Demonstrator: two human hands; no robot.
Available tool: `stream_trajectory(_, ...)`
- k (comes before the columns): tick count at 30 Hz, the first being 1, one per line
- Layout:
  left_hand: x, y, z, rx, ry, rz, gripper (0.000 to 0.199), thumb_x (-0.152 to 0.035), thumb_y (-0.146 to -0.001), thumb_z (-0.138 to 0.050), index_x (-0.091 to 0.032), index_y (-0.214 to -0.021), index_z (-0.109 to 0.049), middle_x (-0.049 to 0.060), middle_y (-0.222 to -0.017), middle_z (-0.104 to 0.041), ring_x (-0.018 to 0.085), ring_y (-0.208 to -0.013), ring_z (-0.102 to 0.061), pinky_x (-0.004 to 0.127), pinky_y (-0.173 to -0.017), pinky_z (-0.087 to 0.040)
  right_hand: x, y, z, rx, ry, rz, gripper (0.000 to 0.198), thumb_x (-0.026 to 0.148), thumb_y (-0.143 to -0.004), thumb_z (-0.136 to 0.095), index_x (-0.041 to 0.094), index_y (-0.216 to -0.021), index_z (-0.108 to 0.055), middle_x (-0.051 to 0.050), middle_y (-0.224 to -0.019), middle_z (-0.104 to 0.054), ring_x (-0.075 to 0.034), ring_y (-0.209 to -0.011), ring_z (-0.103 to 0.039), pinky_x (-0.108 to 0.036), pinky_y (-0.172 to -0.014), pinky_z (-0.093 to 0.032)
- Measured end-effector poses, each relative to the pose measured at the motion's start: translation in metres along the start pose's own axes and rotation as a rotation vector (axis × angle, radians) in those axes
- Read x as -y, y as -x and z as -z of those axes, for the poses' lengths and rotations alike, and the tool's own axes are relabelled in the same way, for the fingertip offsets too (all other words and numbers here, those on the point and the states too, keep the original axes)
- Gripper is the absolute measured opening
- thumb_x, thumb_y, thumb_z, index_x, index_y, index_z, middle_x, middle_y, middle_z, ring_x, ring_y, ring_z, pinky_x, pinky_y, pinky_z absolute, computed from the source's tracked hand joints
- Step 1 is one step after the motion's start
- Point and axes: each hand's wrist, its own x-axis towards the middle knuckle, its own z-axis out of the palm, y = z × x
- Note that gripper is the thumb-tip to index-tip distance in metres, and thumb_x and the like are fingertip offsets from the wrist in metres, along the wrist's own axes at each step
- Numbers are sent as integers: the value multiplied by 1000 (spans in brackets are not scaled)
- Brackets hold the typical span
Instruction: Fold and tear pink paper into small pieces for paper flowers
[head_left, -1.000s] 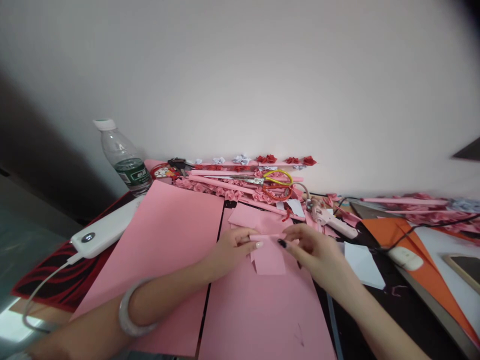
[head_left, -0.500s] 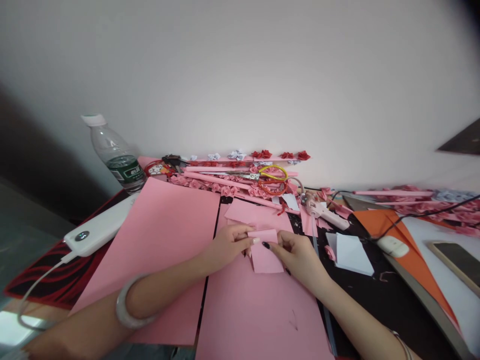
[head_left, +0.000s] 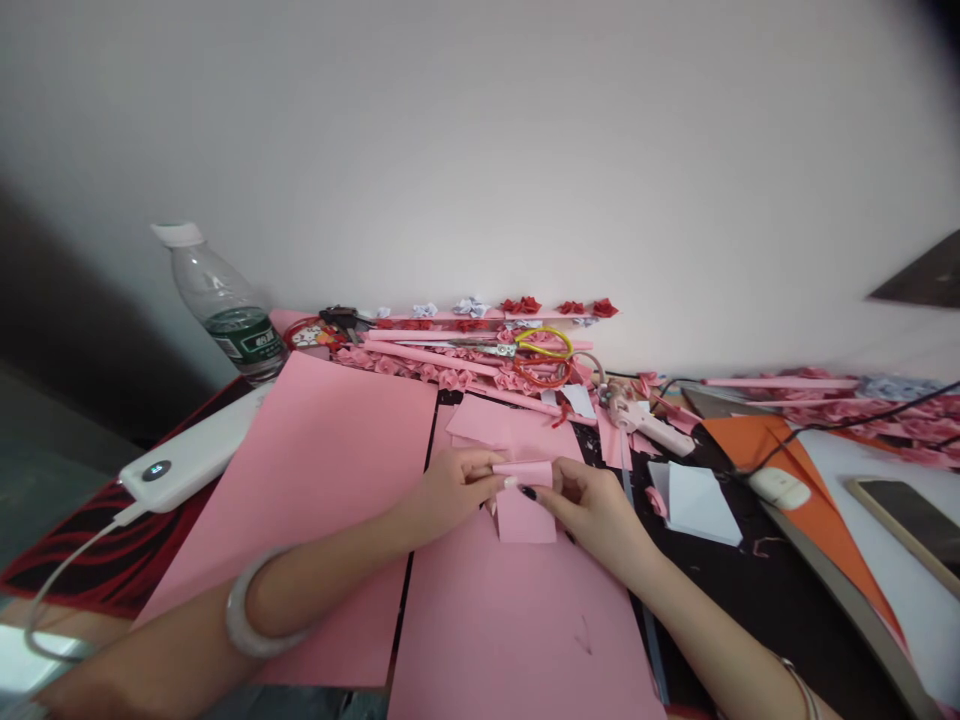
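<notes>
Between both hands is a small piece of pink paper (head_left: 526, 520), its upper edge folded or rolled over. My left hand (head_left: 459, 492) pinches the left end of that edge with thumb and fingers. My right hand (head_left: 592, 505) pinches the right end, its dark-nailed thumb pressing on the front. The fingers behind the paper are partly hidden. Below the hands lies a large pink sheet (head_left: 517, 630), and another pink sheet (head_left: 322, 470) is under my left forearm. Just beyond the hands rest smaller pink pieces (head_left: 495, 420).
At the back lie scissors (head_left: 544, 355), pink paper sticks and paper flowers (head_left: 521, 305). A glue gun (head_left: 649, 425) and white paper squares (head_left: 701, 503) are to the right, with a phone (head_left: 911, 520) farther out. A water bottle (head_left: 225, 310) and white power bank (head_left: 195, 450) stand left.
The pink paper's top edge is turned over a little more, and its lower part hangs straighter. Both hands keep their pinch. The whole view has shifted slightly.
</notes>
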Motion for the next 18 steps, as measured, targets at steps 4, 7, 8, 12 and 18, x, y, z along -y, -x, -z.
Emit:
stream_trajectory(4, 2, 3, -2, 29, -73, -57, 17, -24, -77, -50, -15, -81, -64, -3, -60, -49, 9, -54, -46, 19, -51, -34, 4, 2, 5, 46, -104, 19, 22, 39, -83, -47, 18, -73, -47, 5, -54, -38, -9, -48, -36, -20, -44, -28)
stream_trajectory(7, 2, 5, -3, 48, -119, -86, 20, -26, -78, -51, -15, -87, -65, -3, -59, -49, 9, -53, -45, 19, -51, -35, 6, 4, 7, 77, -67, 51, 27, 39, -85, -43, 17, -72, -51, 4, -53, -38, -9, -48, -34, -21, -45, -28)
stream_trajectory(8, 1, 6, -3, 51, -134, -95, 21, -27, -79, -51, -15, -87, -66, -3, -58, -49, 9, -53, -45, 19, -50, -35, 7, 4, 7, 79, -62, 60, 28, 39, -85, -43, 17, -70, -50, 4, -53, -38, -8, -48, -34, -21, -45, -27)
stream_trajectory(12, -2, 7, -2, 52, -169, -125, 20, -26, -79, -51, -16, -85, -67, -1, -60, -54, 9, -54, -47, 18, -51, -35, 7, 6, 6, 50, -76, 73, 26, 36, -84, -46, 17, -66, -50, 5, -52, -37, -8, -47, -32, -21, -44, -26)
stream_trajectory(18, -3, 7, -2, 69, -134, -115, 18, -23, -77, -52, -16, -85, -67, -1, -60, -56, 10, -55, -50, 18, -51, -37, 7, 7, 6, 28, -77, 70, 26, 34, -82, -47, 18, -63, -49, 5, -50, -38, -9, -46, -34, -21, -44, -27)
